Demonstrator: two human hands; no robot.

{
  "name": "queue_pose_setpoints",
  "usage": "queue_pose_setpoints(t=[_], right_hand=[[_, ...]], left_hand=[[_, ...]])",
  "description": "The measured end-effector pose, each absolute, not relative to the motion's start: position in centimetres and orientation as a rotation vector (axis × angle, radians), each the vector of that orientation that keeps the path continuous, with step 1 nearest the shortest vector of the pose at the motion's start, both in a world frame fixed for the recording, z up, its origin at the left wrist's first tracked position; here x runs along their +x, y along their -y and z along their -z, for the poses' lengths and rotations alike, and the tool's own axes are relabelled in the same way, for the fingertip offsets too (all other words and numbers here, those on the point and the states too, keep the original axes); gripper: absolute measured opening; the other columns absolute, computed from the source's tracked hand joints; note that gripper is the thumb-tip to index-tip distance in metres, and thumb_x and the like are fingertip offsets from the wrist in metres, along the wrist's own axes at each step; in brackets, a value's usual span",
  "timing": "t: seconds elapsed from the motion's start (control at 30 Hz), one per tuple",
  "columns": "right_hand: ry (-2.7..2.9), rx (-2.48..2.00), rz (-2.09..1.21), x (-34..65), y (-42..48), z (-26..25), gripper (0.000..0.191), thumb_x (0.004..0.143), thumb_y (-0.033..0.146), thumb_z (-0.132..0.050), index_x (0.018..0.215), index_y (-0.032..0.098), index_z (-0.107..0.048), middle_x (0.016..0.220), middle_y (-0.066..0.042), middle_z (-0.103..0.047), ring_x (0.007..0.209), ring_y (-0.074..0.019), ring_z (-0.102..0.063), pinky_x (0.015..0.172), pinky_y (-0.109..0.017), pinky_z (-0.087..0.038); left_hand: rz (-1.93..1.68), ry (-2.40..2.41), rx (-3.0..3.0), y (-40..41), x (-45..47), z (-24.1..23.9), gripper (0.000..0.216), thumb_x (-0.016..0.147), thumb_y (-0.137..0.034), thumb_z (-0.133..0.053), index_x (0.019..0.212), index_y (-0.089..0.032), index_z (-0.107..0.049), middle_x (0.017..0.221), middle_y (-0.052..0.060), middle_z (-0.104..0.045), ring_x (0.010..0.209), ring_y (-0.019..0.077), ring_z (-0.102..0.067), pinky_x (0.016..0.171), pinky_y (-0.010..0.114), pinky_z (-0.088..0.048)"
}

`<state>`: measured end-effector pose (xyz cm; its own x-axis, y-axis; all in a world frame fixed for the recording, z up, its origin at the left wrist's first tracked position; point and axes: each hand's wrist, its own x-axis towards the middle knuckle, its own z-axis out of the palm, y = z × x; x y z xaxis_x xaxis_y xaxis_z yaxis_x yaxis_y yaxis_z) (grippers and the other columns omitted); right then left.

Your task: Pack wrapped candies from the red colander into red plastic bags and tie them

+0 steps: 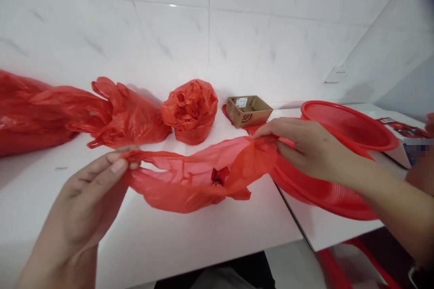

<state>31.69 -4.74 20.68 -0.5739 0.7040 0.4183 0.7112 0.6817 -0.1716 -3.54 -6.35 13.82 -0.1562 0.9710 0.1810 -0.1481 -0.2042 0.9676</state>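
Over wht tbl (203, 235), marbled wall (169, 40), L grip (90, 192) & R grip (307, 146) pinching red bag (183, 194)

The 2 hands, left hand (91, 194) and right hand (305, 146), are bare, with slender fingers. The left thumbnail (118, 165) is short, pale and smooth, with a rounded tip. Knuckles show as soft creases, and the back of the right hand is broad and fairly flat, narrowing to a bare wrist. The right forearm (383, 207) is uncovered and slim, widening toward the elbow. Low in view, the clothing shows 2 tones: black cloth (259, 266) and a grey fabric piece (219, 278), softly blurred.
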Motion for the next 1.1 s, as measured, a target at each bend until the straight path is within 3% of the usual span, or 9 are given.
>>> queue_pose_setpoints(t=[0.27, 0.37, 0.53, 0.67, 0.73, 0.83, 0.97, 1.1], right_hand=[[2.505, -1.120, -0.401, 32.0, 3.9, -25.6, 0.013, 0.087, 0.034, -0.061, 0.083, 0.024, -0.068, 0.085, -0.001, -0.066, 0.075, -0.0156, -0.062, 0.059, -0.025, -0.047], [2.471, -1.071, -0.382, 31.7, 3.6, -26.5, 0.013, 0.087, 0.033, -0.060, 0.084, 0.024, -0.069, 0.087, -0.002, -0.067, 0.075, -0.0152, -0.063, 0.061, -0.025, -0.047], [2.444, -1.057, -0.437, 29.5, 2.5, -27.1, 0.013, 0.080, 0.017, -0.061, 0.086, 0.024, -0.071, 0.079, 0.000, -0.066, 0.068, -0.0134, -0.062, 0.056, -0.024, -0.045], [2.421, -0.947, -0.666, 25.0, 2.1, -27.3, 0.016, 0.080, 0.012, -0.056, 0.086, 0.020, -0.069, 0.073, 0.001, -0.064, 0.061, -0.0106, -0.060, 0.053, -0.022, -0.044], [2.454, -0.844, -0.793, 22.3, 2.2, -27.0, 0.017, 0.080, 0.011, -0.055, 0.087, 0.020, -0.068, 0.073, 0.002, -0.064, 0.062, -0.0099, -0.059, 0.053, -0.022, -0.044], [2.426, -0.745, -0.857, 19.4, 2.1, -25.8, 0.018, 0.079, 0.009, -0.054, 0.089, 0.019, -0.066, 0.078, 0.002, -0.064, 0.071, -0.0105, -0.060, 0.057, -0.022, -0.045], [2.275, -0.737, -0.824, 19.5, 1.1, -22.9, 0.018, 0.086, 0.019, -0.055, 0.103, 0.021, -0.061, 0.093, -0.001, -0.064, 0.079, -0.0111, -0.060, 0.066, -0.025, -0.048], [2.296, -0.853, -0.794, 21.5, 0.3, -19.6, 0.022, 0.087, 0.028, -0.060, 0.107, 0.021, -0.058, 0.090, 0.000, -0.062, 0.080, -0.0123, -0.057, 0.069, -0.027, -0.048]], left_hand=[[-1.722, -0.839, 1.135, 6.4, -1.8, -17.5, 0.019, 0.072, -0.039, -0.077, 0.074, -0.021, -0.071, 0.113, 0.005, -0.065, 0.109, 0.0230, -0.059, 0.085, 0.031, -0.055], [-1.678, -0.769, 1.118, 6.5, -2.2, -17.6, 0.018, 0.075, -0.038, -0.075, 0.087, -0.025, -0.070, 0.122, 0.003, -0.063, 0.105, 0.0234, -0.063, 0.081, 0.032, -0.057], [-1.292, -0.709, 1.427, 6.3, -2.5, -18.0, 0.047, 0.087, -0.034, -0.063, 0.131, -0.036, -0.048, 0.097, 0.002, -0.068, 0.090, 0.0203, -0.067, 0.079, 0.033, -0.056], [-0.749, -0.959, 1.578, 5.5, -0.6, -18.8, 0.072, 0.084, -0.032, -0.066, 0.145, -0.032, -0.028, 0.076, -0.003, -0.062, 0.069, 0.0145, -0.063, 0.071, 0.029, -0.053], [-0.623, -1.025, 1.633, 4.8, 0.7, -19.1, 0.064, 0.079, -0.036, -0.071, 0.136, -0.027, -0.043, 0.074, -0.002, -0.059, 0.064, 0.0140, -0.059, 0.061, 0.026, -0.050], [-0.548, -0.994, 1.678, 3.7, 2.1, -19.1, 0.033, 0.079, -0.045, -0.068, 0.100, -0.020, -0.062, 0.064, -0.004, -0.047, 0.054, 0.0100, -0.045, 0.049, 0.022, -0.041], [-0.628, -0.905, 1.492, 2.5, 1.8, -18.2, 0.033, 0.088, -0.048, -0.056, 0.075, -0.018, -0.057, 0.054, -0.008, -0.026, 0.047, 0.0067, -0.026, 0.046, 0.021, -0.032], [-0.704, -0.908, 1.353, 1.7, 0.9, -17.0, 0.047, 0.091, -0.051, -0.050, 0.059, -0.017, -0.041, 0.053, -0.007, -0.025, 0.046, 0.0064, -0.025, 0.045, 0.020, -0.030]])
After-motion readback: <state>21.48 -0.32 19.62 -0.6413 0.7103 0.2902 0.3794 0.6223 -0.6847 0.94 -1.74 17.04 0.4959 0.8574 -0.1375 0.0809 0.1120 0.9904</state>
